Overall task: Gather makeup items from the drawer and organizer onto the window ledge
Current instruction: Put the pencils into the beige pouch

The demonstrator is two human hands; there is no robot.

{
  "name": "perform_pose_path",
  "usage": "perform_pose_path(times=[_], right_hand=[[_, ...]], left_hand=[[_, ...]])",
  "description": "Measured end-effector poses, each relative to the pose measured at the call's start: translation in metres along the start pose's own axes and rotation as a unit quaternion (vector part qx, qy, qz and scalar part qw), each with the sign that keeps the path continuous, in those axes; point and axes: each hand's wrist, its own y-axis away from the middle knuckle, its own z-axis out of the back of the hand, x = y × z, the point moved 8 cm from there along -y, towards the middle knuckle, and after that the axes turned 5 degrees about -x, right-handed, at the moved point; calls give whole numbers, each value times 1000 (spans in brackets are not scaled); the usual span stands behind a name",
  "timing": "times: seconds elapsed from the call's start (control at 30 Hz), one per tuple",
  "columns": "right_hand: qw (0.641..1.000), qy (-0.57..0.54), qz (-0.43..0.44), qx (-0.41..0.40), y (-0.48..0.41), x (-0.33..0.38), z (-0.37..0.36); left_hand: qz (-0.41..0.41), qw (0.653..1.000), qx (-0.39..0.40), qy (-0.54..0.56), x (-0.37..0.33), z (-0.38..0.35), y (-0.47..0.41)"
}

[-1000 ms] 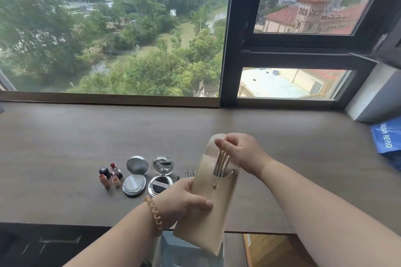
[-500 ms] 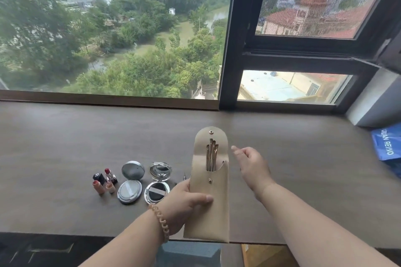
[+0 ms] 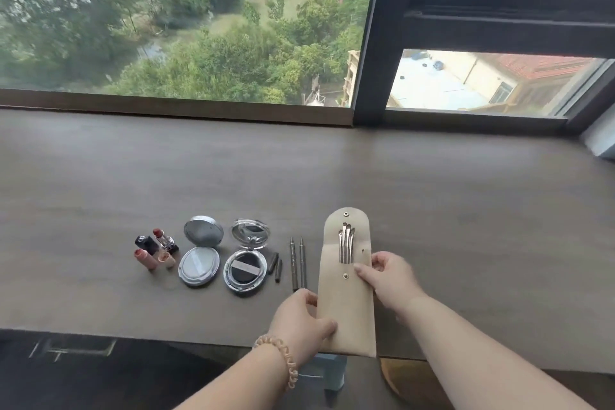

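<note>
The beige brush pouch (image 3: 346,296) lies near the front edge of the window ledge (image 3: 466,196), its long axis running front to back, nearly square to the window. The rounded flap end points away toward the glass and stands open, with a snap stud near its tip; the closed bottom end points toward the person and reaches just past the ledge's front edge. A second snap stud sits on the pocket face. Several metal-handled brushes (image 3: 346,243) stand in the pocket, parallel to the pouch's axis, their ends showing above the pocket mouth and lying against the open flap.

The left hand (image 3: 299,319) grips the pouch's lower left edge, thumb on the face, fingers curled behind it. A beaded bracelet (image 3: 283,359) is on that wrist. The right hand (image 3: 389,276) pinches the pouch's right edge at about the level of the pocket stud, thumb on the face, fingers closed narrow around the edge.

Just left of the pouch, two slim dark pencils (image 3: 298,263) lie side by side, parallel to it, with two short dark caps (image 3: 276,266) beside them. Further left lie an open compact with a black puff (image 3: 245,260), then an open silver compact (image 3: 199,255), both with lids toward the window. At the far left is a cluster of lipsticks (image 3: 154,248), uncapped, some touching. All items rest in one row on the ledge.
</note>
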Motion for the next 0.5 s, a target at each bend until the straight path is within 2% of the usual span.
perform_pose_path(times=[0.27,0.37,0.5], right_hand=[[991,115,11,-67,-28,-14,-21],[983,171,19,-58,-27,-11,-25],[952,291,68,-63,-14,-2,-29]], left_hand=[[2,995,-58,-78,12,-2,-26],[6,993,-65,-99,14,-2,-31],[14,991,-68,-119,18,-1,-32]])
